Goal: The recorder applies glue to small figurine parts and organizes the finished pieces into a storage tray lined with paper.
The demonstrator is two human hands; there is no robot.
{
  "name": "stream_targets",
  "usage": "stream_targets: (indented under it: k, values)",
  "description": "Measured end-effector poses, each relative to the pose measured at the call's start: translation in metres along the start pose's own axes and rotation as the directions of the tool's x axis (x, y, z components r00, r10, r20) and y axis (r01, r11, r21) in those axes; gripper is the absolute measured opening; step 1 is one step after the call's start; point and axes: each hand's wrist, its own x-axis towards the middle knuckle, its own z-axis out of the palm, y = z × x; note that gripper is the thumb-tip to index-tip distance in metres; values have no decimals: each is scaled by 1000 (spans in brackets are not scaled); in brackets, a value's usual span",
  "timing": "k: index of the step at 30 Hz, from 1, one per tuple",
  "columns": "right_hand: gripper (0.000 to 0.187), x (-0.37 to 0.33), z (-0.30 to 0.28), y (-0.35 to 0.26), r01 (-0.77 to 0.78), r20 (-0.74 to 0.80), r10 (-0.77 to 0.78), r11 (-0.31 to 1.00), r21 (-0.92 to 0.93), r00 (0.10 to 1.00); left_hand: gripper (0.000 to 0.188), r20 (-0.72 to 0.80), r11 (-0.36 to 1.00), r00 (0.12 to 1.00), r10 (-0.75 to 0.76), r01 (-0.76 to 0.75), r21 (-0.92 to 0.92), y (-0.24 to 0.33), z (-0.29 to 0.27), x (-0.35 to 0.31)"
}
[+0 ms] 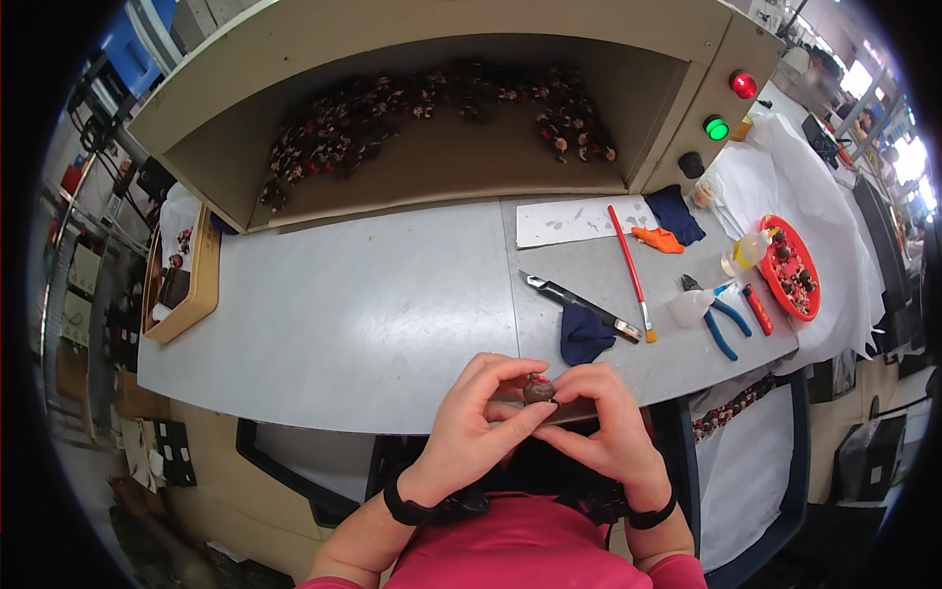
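Note:
A small round dark-brown figurine [538, 391] with a bit of red on top is between my hands, just off the front edge of the grey table [392, 285]. My left hand [483, 412] pinches it from the left with thumb and fingers. From the other side, my right hand [606, 422] curls its fingertips against it. What the right fingertips grip in detail is partly hidden. Just beyond the hands lie a dark blue cloth [586, 335], a black utility knife [569, 299] and a red-handled brush [628, 265].
A beige open-fronted cabinet [667, 128] with many small figurines inside spans the back. At right are blue-handled pliers [726, 329], a white bottle [690, 308], a clear bottle [741, 255] and a red bowl [811, 302] of small parts. A yellow box [204, 290] stands left.

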Motion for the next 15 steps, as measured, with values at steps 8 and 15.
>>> stream_targets:
  k: [8,15]
  values:
    - [37,-4,4,0,-61,-27,62,998,17,998,23,-25,1000,1000,-18,18,-20,2,-2,-2]
    - [36,-5,-1,-1,-84,23,83,996,12,996,19,-45,999,998,38,-39,-32,-2,-4,-2]
